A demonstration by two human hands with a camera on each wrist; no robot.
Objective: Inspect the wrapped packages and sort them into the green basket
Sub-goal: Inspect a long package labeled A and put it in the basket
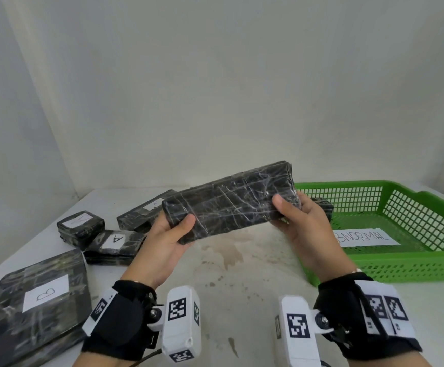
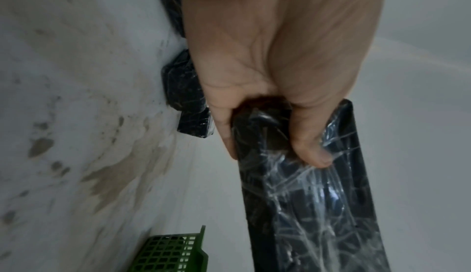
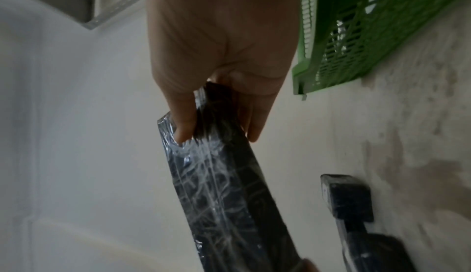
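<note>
A long black package (image 1: 231, 202) wrapped in clear film is held above the table, tilted up to the right. My left hand (image 1: 168, 234) grips its left end, thumb on the near face, and the same package (image 2: 313, 195) fills the left wrist view. My right hand (image 1: 297, 218) grips the right end, as the package (image 3: 224, 185) shows in the right wrist view. The green basket (image 1: 406, 263) stands at the right with a paper label (image 1: 366, 238) reading "NORMAL" in part.
Other wrapped packages lie on the left of the white table (image 1: 242, 274): a large flat one marked B (image 1: 35, 303), two marked A (image 1: 115, 245) (image 1: 80, 226), and a long one (image 1: 141, 213) behind. Another dark package (image 1: 324, 205) lies behind my right hand.
</note>
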